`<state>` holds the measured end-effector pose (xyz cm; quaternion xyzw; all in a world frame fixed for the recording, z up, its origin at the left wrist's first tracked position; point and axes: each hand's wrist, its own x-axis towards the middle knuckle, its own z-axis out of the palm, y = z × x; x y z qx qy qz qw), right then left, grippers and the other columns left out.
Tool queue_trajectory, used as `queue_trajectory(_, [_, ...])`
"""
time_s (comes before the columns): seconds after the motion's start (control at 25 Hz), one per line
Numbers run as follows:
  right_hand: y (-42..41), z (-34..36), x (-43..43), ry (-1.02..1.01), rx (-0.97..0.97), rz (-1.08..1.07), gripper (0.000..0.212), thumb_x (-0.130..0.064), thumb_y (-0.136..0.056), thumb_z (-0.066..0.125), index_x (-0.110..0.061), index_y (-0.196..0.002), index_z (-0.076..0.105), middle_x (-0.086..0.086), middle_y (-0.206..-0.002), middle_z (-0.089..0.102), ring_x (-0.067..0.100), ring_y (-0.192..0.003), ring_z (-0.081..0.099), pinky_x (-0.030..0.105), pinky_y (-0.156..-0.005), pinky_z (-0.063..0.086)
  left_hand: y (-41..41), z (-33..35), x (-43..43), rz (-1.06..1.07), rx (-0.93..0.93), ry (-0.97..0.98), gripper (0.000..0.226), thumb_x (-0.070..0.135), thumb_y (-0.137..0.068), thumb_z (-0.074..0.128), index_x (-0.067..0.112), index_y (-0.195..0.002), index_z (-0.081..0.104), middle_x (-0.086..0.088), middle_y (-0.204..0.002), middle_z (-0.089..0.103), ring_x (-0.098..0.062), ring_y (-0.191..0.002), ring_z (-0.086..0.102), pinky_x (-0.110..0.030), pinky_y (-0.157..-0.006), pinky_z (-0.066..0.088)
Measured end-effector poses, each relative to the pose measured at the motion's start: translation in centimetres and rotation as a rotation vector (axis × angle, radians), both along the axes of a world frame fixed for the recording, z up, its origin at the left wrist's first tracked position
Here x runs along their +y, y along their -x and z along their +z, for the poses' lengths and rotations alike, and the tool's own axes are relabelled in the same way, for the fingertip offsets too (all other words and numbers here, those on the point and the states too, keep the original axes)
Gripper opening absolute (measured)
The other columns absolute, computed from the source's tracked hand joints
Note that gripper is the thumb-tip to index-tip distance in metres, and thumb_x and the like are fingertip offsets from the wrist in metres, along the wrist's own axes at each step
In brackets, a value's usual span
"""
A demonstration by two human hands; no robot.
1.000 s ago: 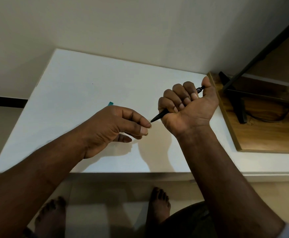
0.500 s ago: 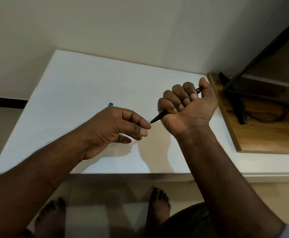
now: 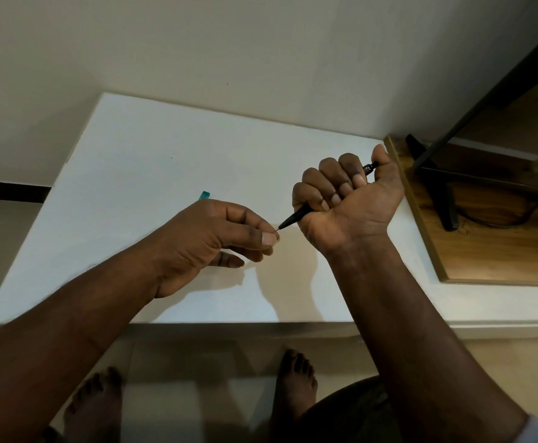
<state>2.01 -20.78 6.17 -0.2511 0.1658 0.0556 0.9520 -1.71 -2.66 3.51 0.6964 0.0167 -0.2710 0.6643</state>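
Head view, right hand (image 3: 349,204) fisted round black pen (image 3: 295,216), left hand (image 3: 208,239) pinching its tip

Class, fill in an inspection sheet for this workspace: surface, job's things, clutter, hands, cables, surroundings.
Surface: white table, set against the wall.
Job's things: black pen, held above the table.
Clutter: small teal item, mostly hidden behind the left hand.
Hands: right hand grips the pen in a fist; left hand pinches its thin point.
Cables: dark cable lying on the wooden board at the right.
Surroundings: black stand on the board; bare feet on the floor below.
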Motion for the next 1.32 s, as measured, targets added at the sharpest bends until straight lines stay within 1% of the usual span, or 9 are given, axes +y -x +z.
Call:
queue_trajectory(0.12, [0.0, 0.04, 0.03, 0.012, 0.008, -0.005, 0.057, -0.055, -0.098, 0.047, -0.02, -0.056, 0.03, -0.006, -0.054, 0.019, 0.012, -0.042, 0.014, 0.022, -0.046, 0.012, -0.01, 0.01, -0.05, 0.0, 0.006, -0.01, 0.014, 0.024, -0.08, 0.076, 0.017, -0.091, 0.081, -0.005, -0.09, 0.081, -0.02, -0.087, 0.074, -0.034, -0.079, 0.051])
queue_trajectory(0.32, [0.06, 0.08, 0.04, 0.012, 0.014, -0.012, 0.064, -0.066, -0.098, 0.046, -0.02, -0.057, 0.03, -0.006, -0.055, 0.02, 0.011, -0.043, 0.014, 0.022, -0.046, 0.013, -0.07, 0.1, -0.02, 0.012, 0.01, -0.026, 0.013, 0.024, -0.085, 0.073, 0.016, -0.092, 0.08, -0.006, -0.09, 0.081, -0.018, -0.086, 0.075, -0.033, -0.078, 0.051])
queue_trajectory(0.52, [-0.14, -0.26, -0.21, -0.038, -0.029, -0.027, 0.066, -0.071, -0.097, 0.046, -0.019, -0.059, 0.034, -0.006, -0.053, 0.025, 0.01, -0.044, 0.019, 0.023, -0.047, 0.016, -0.06, 0.08, 0.06, 0.021, 0.019, -0.037, 0.012, 0.022, -0.087, 0.073, 0.014, -0.091, 0.08, -0.007, -0.088, 0.08, -0.018, -0.085, 0.074, -0.033, -0.077, 0.051])
queue_trajectory(0.6, [-0.24, -0.38, -0.38, -0.061, -0.026, -0.044, 0.065, -0.07, -0.097, 0.046, -0.019, -0.06, 0.035, -0.005, -0.054, 0.027, 0.011, -0.045, 0.02, 0.024, -0.048, 0.018, -0.11, 0.06, 0.13, 0.031, 0.019, -0.044, 0.011, 0.022, -0.087, 0.073, 0.014, -0.091, 0.08, -0.006, -0.088, 0.081, -0.019, -0.086, 0.074, -0.032, -0.075, 0.051])
queue_trajectory(0.76, [-0.35, -0.59, -0.41, -0.08, -0.025, -0.053, 0.063, -0.066, -0.099, 0.043, -0.018, -0.06, 0.035, -0.005, -0.054, 0.027, 0.012, -0.044, 0.021, 0.023, -0.049, 0.018, -0.19, 0.07, 0.23, 0.032, 0.011, -0.048, 0.011, 0.02, -0.085, 0.075, 0.015, -0.094, 0.08, -0.004, -0.09, 0.081, -0.019, -0.088, 0.075, -0.032, -0.076, 0.051])
queue_trajectory(1.0, [-0.36, -0.64, -0.44, -0.102, -0.019, -0.029, 0.058, -0.058, -0.099, 0.044, -0.019, -0.057, 0.033, -0.006, -0.051, 0.024, 0.01, -0.041, 0.019, 0.022, -0.044, 0.015, -0.13, 0.09, 0.24, 0.02, 0.007, -0.035, 0.01, 0.019, -0.083, 0.076, 0.017, -0.092, 0.081, -0.004, -0.091, 0.081, -0.019, -0.089, 0.075, -0.033, -0.079, 0.051])
queue_trajectory(1.2, [-0.36, -0.44, -0.38, -0.084, 0.013, -0.043, 0.05, -0.046, -0.097, 0.044, -0.02, -0.057, 0.031, -0.007, -0.051, 0.022, 0.01, -0.04, 0.017, 0.021, -0.043, 0.014, -0.14, 0.07, 0.26, 0.019, 0.004, -0.03, 0.01, 0.019, -0.084, 0.076, 0.018, -0.092, 0.082, -0.004, -0.091, 0.081, -0.019, -0.089, 0.075, -0.033, -0.079, 0.051])
queue_trajectory(1.32, [-0.37, -0.36, -0.4, -0.09, 0.027, -0.053, 0.052, -0.048, -0.098, 0.045, -0.02, -0.056, 0.032, -0.007, -0.051, 0.021, 0.011, -0.04, 0.016, 0.021, -0.043, 0.013, -0.14, 0.07, 0.22, 0.015, 0.003, -0.031, 0.01, 0.016, -0.082, 0.077, 0.018, -0.091, 0.082, -0.004, -0.09, 0.081, -0.018, -0.088, 0.074, -0.033, -0.079, 0.052])
